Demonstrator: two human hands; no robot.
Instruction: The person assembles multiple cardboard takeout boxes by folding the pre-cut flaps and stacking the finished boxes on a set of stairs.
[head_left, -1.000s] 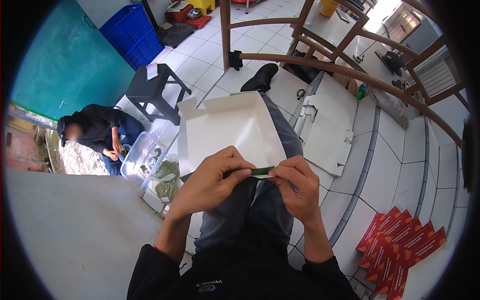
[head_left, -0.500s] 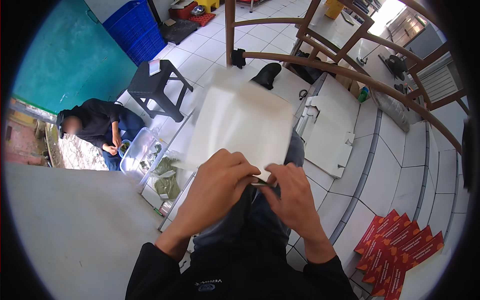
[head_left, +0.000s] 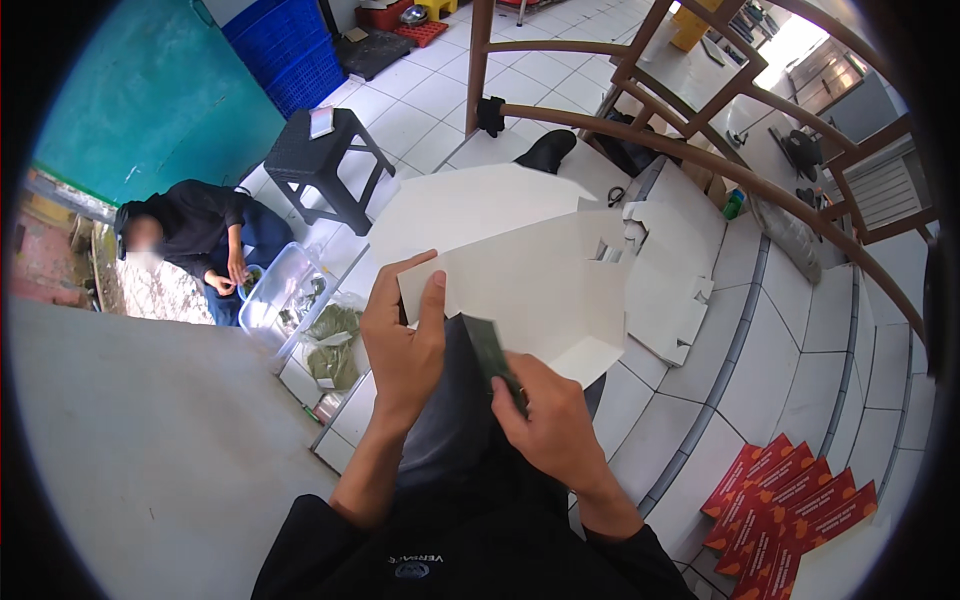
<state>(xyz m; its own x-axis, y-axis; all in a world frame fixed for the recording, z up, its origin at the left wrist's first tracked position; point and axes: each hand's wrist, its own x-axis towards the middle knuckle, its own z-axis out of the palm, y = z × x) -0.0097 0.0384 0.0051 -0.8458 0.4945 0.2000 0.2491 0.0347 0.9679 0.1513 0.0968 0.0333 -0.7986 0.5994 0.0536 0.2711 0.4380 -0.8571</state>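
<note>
A partly folded cardboard box (head_left: pixel 530 275) with a white inside is held up in front of my lap. My left hand (head_left: pixel 402 325) grips its left edge, thumb on the white face and fingers behind. Lower down, my right hand (head_left: pixel 552 415) pinches a narrow dark green flap (head_left: pixel 487 350) at the box's near side, between thumb and fingers. Small cut slots show near the far right corner of the box. Just beyond it, flat white cardboard blanks (head_left: pixel 665 285) lie on the tiled step.
Red printed cartons (head_left: pixel 790 505) are stacked at the lower right. To the left, a person (head_left: pixel 200 240) crouches by a clear plastic tub (head_left: pixel 275 300), near a bag of green stuff (head_left: pixel 333 350). A dark stool (head_left: pixel 325 165) and a brown railing (head_left: pixel 640 125) stand farther off.
The box has turned and opened out, now showing its folded inner sides. My hands have moved apart; my left hand shifted to the left edge, my right hand moved down with the dark green flap.
</note>
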